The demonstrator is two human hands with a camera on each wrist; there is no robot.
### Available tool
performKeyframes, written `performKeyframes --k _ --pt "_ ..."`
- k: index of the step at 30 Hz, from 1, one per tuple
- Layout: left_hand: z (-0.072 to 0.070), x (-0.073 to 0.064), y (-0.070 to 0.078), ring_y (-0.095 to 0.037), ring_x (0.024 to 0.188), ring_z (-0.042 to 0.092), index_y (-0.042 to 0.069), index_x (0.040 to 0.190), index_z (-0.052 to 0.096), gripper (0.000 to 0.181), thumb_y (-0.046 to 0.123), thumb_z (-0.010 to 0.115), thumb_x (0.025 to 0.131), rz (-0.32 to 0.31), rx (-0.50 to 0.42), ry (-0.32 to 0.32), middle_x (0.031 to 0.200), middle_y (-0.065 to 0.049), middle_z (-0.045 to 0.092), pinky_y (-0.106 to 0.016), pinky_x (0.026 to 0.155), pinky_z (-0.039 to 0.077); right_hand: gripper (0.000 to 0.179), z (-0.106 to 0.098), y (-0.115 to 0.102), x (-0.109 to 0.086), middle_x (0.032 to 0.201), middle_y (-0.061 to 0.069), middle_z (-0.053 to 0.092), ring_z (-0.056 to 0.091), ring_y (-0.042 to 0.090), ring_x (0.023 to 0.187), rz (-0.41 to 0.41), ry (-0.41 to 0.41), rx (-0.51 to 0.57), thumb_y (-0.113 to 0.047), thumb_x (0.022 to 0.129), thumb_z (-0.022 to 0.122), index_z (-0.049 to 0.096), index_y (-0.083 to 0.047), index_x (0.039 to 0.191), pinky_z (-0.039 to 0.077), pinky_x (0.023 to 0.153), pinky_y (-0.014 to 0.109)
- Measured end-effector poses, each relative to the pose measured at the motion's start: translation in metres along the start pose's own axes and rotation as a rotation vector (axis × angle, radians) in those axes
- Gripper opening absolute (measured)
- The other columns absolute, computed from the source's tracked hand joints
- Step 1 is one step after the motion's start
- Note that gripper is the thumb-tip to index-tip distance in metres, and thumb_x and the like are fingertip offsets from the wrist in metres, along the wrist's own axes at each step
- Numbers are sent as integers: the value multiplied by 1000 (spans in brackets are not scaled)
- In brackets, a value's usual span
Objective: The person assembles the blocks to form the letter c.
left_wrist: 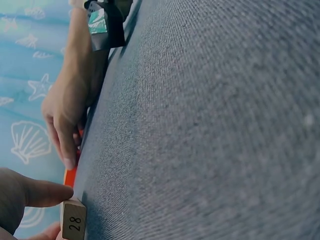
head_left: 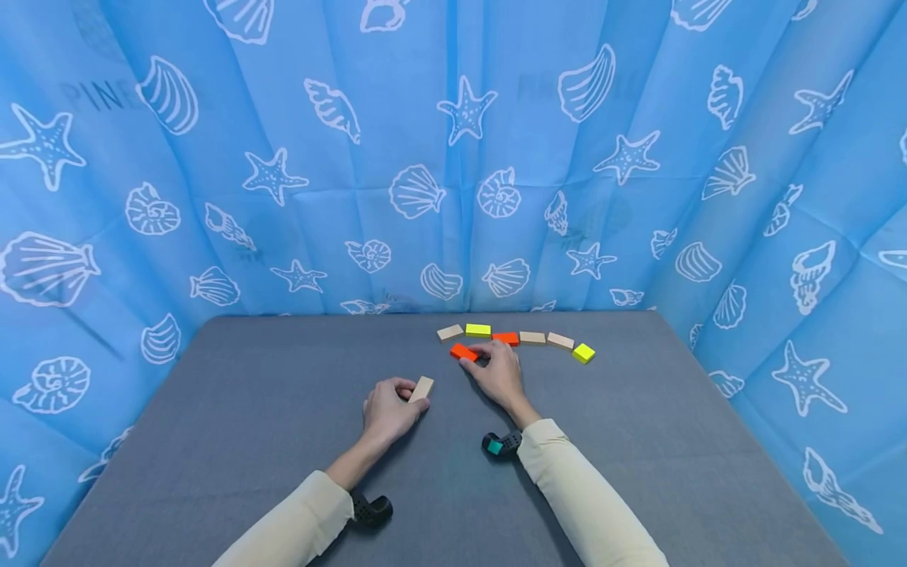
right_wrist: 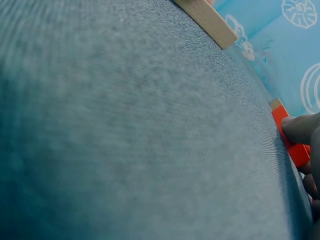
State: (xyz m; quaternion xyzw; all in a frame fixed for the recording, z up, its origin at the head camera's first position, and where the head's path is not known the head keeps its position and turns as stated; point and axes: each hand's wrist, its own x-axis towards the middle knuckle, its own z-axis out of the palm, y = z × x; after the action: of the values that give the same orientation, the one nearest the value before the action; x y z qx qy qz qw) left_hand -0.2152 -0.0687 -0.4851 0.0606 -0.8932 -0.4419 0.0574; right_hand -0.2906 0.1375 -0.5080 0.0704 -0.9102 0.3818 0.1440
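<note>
My left hand [head_left: 390,411] pinches a plain wooden block [head_left: 422,388] between thumb and fingers, low over the table's middle. In the left wrist view this block [left_wrist: 74,221] shows the number 28 on its end face. Further back and to the right, my right hand [head_left: 500,376] grips a red block [head_left: 464,352] by its sides, at or close to the tabletop. The right wrist view has the same red block [right_wrist: 298,155] at its right edge, and the left hand's wooden block [right_wrist: 214,24] at the top. The right hand's other fingers are partly hidden there.
A curved row of blocks runs along the back: a wooden one [head_left: 449,332], a yellow one [head_left: 478,330], another red one [head_left: 506,339], two more wooden ones [head_left: 532,338] and a yellow one [head_left: 584,353] at the right end. Behind the grey table [head_left: 283,441] hangs a blue curtain [head_left: 453,220].
</note>
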Motion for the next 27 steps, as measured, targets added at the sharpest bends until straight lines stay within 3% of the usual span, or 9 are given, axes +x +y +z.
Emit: performKeyframes --k 17,27 --pt "-1 -1 -4 -19 76 54 5 103 74 28 19 84 80 36 -6 18 83 -2 63 -46 84 37 33 2 -1 0 111 9 69 57 28 104 11 5 -24 -27 90 80 77 -10 118 38 96 49" --pt "-4 2 -10 -17 76 55 4 106 75 32 21 86 81 86 -27 -3 85 -2 64 -38 75 40 34 2 -1 1 115 10 69 57 29 108 18 -1 -19 -29 90 80 76 -10 119 38 100 49"
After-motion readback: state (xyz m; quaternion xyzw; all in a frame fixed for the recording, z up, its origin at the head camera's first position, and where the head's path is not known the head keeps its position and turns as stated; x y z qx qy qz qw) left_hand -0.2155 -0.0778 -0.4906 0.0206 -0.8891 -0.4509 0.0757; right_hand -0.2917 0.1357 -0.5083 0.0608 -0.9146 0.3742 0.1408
